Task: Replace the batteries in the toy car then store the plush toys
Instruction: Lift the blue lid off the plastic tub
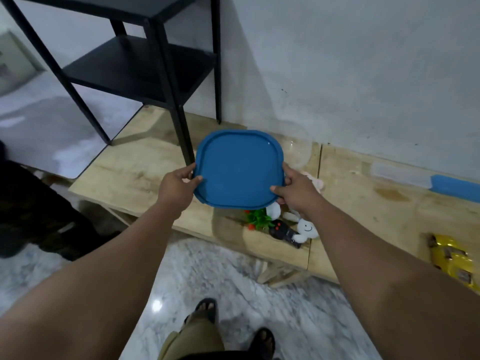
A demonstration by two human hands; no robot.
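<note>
- Plush toys (298, 224) sit inside a clear container (262, 237) on the low wooden table (135, 175), at about 6 o'clock from the blue lid (237, 168) I am holding above them.
- My left hand (176, 187) grips the lid's 9 o'clock edge, thumb on top and fingers curled under the rim.
- My right hand (294, 189) grips the 3 o'clock edge the same way, so both hands are clamped on the lid and set well apart by its width.
- I can make out a white smiling plush (306, 228), a green leafy piece (257, 219) and something dark (283, 233) among them; a pale pink shape (317, 181) shows just beyond my right hand.
- I judge the toys to be soft, light and squashy: they can be taken by the body anywhere, and pressed down if they stand proud of the rim.
- The lid looks like thin, stiff plastic, light and a little slick, so opposite edges are the right hold.
- The container wall is hard to read; I would line up the corners before pressing.
- A yellow toy car (453, 263) lies on the table at about 4 o'clock, well apart from the container.
- Whether its batteries are done, I cannot tell.
</note>
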